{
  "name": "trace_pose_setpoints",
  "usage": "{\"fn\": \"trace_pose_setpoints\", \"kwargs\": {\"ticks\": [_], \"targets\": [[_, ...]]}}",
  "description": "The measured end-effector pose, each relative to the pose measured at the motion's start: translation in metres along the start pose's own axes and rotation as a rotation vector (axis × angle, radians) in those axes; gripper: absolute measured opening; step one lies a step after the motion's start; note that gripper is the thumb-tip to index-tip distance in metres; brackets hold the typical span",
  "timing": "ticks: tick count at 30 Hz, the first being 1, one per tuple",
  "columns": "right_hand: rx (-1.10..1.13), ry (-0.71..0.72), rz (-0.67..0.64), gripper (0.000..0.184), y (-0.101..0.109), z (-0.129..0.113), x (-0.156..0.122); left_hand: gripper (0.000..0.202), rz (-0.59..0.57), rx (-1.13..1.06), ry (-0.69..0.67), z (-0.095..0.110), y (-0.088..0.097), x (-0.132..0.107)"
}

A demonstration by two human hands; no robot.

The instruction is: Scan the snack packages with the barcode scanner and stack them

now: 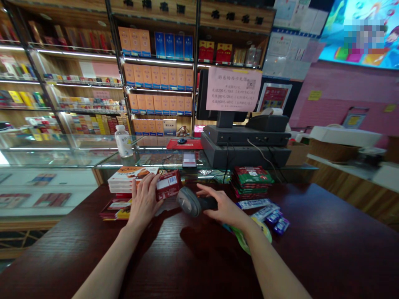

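— Red cardboard box (168,185) in the left hand (144,202), is it?

— Yes, the fingers and thumb are closed around it, with a white barcode label (164,183) turned up toward the head camera. The box sits at the far edge of the counter space, its long axis rising to the right.

— And the right hand (222,206)?

— It lies over the black handle of a handheld barcode scanner (190,202), fingers stretched out. Whether it has truly closed on the handle, I can't tell.

— Which way does the scanner face?

— Its grey head points left, just beside the box and not quite touching it, as far as I can judge. The handle runs right, under the palm. So the box lies left of the right hand, and the left arm is the nearer one.

— What's around them?

— A dark red wooden counter (314,253) lies beneath both hands. A stack of printed cartons (132,178) stands behind the left hand, while green-and-red packets (251,182) and blue sachets (272,218) lie to the right. Farther off are a glass display case (62,151), a water bottle (123,141) and a black till (246,135).
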State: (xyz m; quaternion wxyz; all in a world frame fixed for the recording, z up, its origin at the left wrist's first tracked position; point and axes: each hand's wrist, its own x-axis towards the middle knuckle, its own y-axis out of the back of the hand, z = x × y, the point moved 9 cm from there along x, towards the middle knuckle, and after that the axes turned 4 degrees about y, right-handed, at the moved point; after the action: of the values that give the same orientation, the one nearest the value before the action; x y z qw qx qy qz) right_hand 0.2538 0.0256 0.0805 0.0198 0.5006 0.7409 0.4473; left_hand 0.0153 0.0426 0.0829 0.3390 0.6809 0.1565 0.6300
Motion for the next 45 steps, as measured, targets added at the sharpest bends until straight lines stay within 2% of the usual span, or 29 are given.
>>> {"fn": "trace_pose_setpoints", "kwargs": {"ticks": [6, 12, 17, 24, 31, 33, 35, 38, 41, 45], "targets": [[-0.048, 0.027, -0.176, 0.078, -0.026, -0.008, -0.002, 0.078, 0.005, 0.003, -0.002, 0.003, 0.004, 0.001], [-0.080, -0.016, -0.309, 0.082, -0.044, 0.001, -0.005, 0.079, 0.008, -0.022, 0.023, -0.002, -0.001, 0.000], [-0.072, -0.012, -0.320, 0.082, -0.049, 0.005, -0.004, 0.078, 0.023, -0.041, 0.023, -0.002, 0.000, 0.000], [-0.098, -0.107, -0.379, 0.086, -0.053, 0.012, -0.006, 0.079, 0.040, -0.074, 0.025, -0.004, 0.002, 0.000], [-0.018, -0.156, -0.401, 0.080, -0.053, 0.017, -0.010, 0.081, 0.063, -0.056, -0.004, -0.001, 0.006, 0.000], [0.038, -0.153, -0.364, 0.073, -0.047, 0.014, -0.009, 0.080, 0.067, -0.064, -0.013, 0.002, 0.008, 0.001], [0.117, -0.139, -0.254, 0.062, -0.037, 0.010, -0.003, 0.081, 0.066, -0.078, -0.027, 0.005, 0.009, 0.001], [0.256, -0.161, 0.052, 0.049, -0.015, 0.016, 0.006, 0.082, 0.056, -0.110, -0.064, 0.011, 0.009, 0.001], [0.346, -0.207, 0.329, 0.048, -0.003, 0.030, 0.011, 0.081, 0.057, -0.135, -0.128, 0.020, 0.011, 0.001], [0.458, -0.235, 0.426, 0.052, -0.010, 0.043, 0.019, 0.078, 0.047, -0.131, -0.203, 0.034, 0.011, 0.001]]}}
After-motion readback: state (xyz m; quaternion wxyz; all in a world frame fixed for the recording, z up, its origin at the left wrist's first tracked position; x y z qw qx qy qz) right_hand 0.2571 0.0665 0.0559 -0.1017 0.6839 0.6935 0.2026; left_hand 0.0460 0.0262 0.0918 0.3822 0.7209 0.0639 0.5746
